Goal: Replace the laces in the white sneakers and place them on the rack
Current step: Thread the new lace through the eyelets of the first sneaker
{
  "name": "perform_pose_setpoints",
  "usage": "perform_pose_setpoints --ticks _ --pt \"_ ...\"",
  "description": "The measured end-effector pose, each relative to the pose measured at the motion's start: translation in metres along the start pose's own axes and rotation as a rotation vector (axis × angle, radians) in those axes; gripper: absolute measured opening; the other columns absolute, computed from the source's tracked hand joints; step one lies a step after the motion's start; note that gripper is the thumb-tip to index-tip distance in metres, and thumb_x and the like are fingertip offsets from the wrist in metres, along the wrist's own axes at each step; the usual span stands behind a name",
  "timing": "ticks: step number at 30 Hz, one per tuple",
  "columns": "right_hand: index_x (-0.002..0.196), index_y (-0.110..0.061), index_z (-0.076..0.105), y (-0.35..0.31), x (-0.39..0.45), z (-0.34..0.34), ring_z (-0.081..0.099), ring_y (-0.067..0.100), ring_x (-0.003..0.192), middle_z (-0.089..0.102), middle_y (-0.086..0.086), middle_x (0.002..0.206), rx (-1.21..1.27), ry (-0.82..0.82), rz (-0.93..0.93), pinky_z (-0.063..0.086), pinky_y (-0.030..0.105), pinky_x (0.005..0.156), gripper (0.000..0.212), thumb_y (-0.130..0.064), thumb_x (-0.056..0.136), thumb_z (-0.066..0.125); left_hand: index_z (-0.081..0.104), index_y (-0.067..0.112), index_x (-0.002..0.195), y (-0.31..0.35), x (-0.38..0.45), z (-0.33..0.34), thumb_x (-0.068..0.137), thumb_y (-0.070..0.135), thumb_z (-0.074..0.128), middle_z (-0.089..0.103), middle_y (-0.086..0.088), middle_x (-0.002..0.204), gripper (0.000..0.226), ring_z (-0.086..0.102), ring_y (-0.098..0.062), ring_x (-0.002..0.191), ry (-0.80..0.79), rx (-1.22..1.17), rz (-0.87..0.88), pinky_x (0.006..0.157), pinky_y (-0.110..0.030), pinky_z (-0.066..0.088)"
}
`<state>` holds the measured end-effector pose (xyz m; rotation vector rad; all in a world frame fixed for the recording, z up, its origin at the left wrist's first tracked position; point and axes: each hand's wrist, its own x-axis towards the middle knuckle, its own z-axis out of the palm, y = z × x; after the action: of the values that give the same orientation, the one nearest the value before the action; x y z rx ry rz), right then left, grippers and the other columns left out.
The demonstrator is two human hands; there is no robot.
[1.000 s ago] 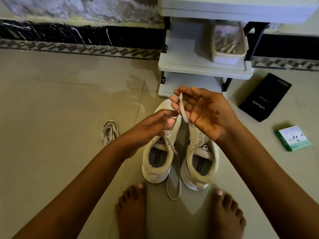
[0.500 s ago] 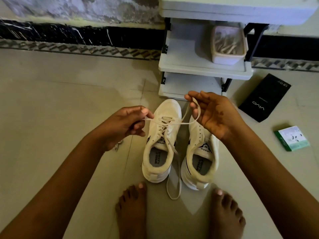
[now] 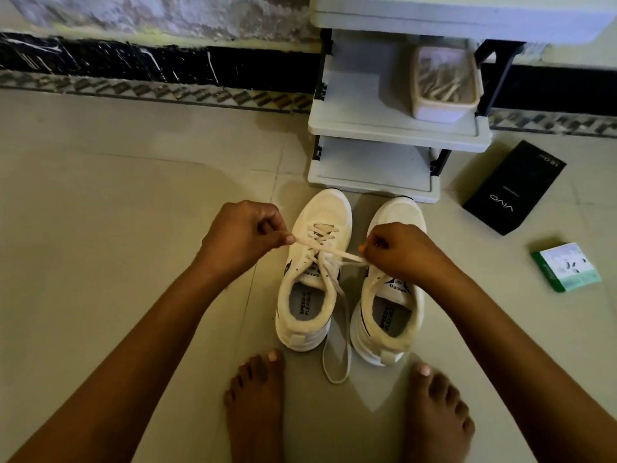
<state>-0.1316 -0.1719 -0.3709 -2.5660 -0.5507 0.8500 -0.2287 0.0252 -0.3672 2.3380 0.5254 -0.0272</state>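
Note:
Two white sneakers stand side by side on the floor, toes toward the white rack [image 3: 394, 130]. The left sneaker [image 3: 312, 272] is laced, and its cream lace [image 3: 329, 253] is stretched taut across the top. My left hand [image 3: 242, 237] pinches one lace end at the shoe's left. My right hand [image 3: 399, 250] pinches the other end over the right sneaker [image 3: 390, 315] and hides that shoe's eyelets. A long loop of lace [image 3: 337, 359] trails on the floor between the heels.
A pale tub [image 3: 444, 83] of small sticks sits on the rack's middle shelf. A black phone box [image 3: 514, 187] and a green and white packet [image 3: 566, 267] lie on the floor at the right. My bare feet [image 3: 255, 396] stand just behind the shoes.
Both hands have dropped lower and pulled apart, drawing the lace tight across the left sneaker. My right hand, spread with its palm up a second ago, now pinches the lace.

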Motion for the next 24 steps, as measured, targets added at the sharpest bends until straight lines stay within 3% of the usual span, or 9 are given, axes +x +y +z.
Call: perform_pose_setpoints --ticks 3,6,8,11,14,17,21,24 --pt "0.111 -0.016 0.066 -0.001 -0.003 0.003 0.052 0.022 0.106 0.057 0.004 0.12 -0.275 0.088 -0.055 0.045 0.033 0.088 0.026 -0.029 0.091 0.057 0.073 0.02 0.093 -0.002 0.001 0.001 0.085 0.011 0.066 0.071 0.004 0.081 0.014 0.065 0.001 0.077 -0.156 0.016 0.067 0.076 -0.018 0.051" --pt "0.121 -0.02 0.062 -0.007 -0.004 0.004 0.048 0.019 0.12 0.049 -0.001 0.138 -0.115 0.126 -0.227 0.039 0.028 0.094 0.031 -0.026 0.091 0.059 0.071 0.023 0.097 0.001 -0.001 0.005 0.087 0.006 0.063 0.072 0.006 0.088 0.021 0.065 0.003 0.082 -0.202 0.0 0.152 0.077 -0.013 0.051" --pt "0.121 -0.021 0.062 -0.015 -0.004 0.009 0.055 0.014 0.113 0.057 -0.004 0.131 0.04 0.095 -0.317 0.04 0.026 0.092 0.03 -0.026 0.091 0.059 0.067 0.029 0.091 0.004 -0.002 0.008 0.086 0.007 0.065 0.071 0.01 0.087 0.023 0.065 0.005 0.083 -0.193 -0.059 0.166 0.076 -0.009 0.05" --pt "0.106 -0.02 0.071 -0.022 -0.003 0.025 0.064 0.012 0.092 0.071 -0.002 0.102 0.193 0.112 -0.357 0.051 0.035 0.087 0.02 -0.026 0.09 0.062 0.062 0.032 0.085 0.008 -0.003 0.008 0.083 0.006 0.067 0.068 0.014 0.085 0.027 0.065 0.006 0.084 -0.161 -0.123 0.177 0.075 -0.008 0.05" --pt "0.098 -0.017 0.073 -0.019 -0.003 0.038 0.065 0.009 0.083 0.071 -0.003 0.089 0.375 0.141 -0.31 0.052 0.031 0.081 0.014 -0.022 0.089 0.063 0.063 0.027 0.083 0.007 -0.004 0.01 0.081 0.004 0.069 0.07 0.009 0.083 0.024 0.066 0.002 0.079 -0.148 -0.194 0.145 0.073 -0.012 0.052" --pt "0.092 -0.016 0.072 -0.015 -0.005 0.047 0.063 0.003 0.076 0.068 -0.009 0.079 0.551 0.112 -0.268 0.051 0.025 0.077 0.009 -0.02 0.087 0.065 0.063 0.028 0.083 0.006 -0.006 0.014 0.08 0.007 0.071 0.069 0.009 0.08 0.022 0.065 0.002 0.076 -0.15 -0.208 0.099 0.068 -0.007 0.049" --pt "0.083 -0.02 0.067 -0.013 -0.004 0.055 0.06 -0.002 0.067 0.064 -0.012 0.072 0.588 0.163 -0.274 0.047 0.012 0.066 0.007 -0.016 0.088 0.064 0.062 0.029 0.084 0.002 -0.004 0.019 0.076 0.012 0.076 0.068 0.01 0.081 0.023 0.065 -0.001 0.075 -0.149 -0.205 0.08 0.066 -0.01 0.051" --pt "0.083 -0.02 0.063 -0.014 -0.003 0.064 0.055 -0.002 0.061 0.058 -0.013 0.069 0.54 0.152 -0.257 0.042 0.007 0.059 0.01 -0.012 0.088 0.061 0.061 0.027 0.095 -0.009 -0.002 0.021 0.069 0.019 0.082 0.065 0.01 0.094 0.034 0.063 -0.005 0.078 -0.2 -0.112 0.027 0.065 -0.014 0.051"
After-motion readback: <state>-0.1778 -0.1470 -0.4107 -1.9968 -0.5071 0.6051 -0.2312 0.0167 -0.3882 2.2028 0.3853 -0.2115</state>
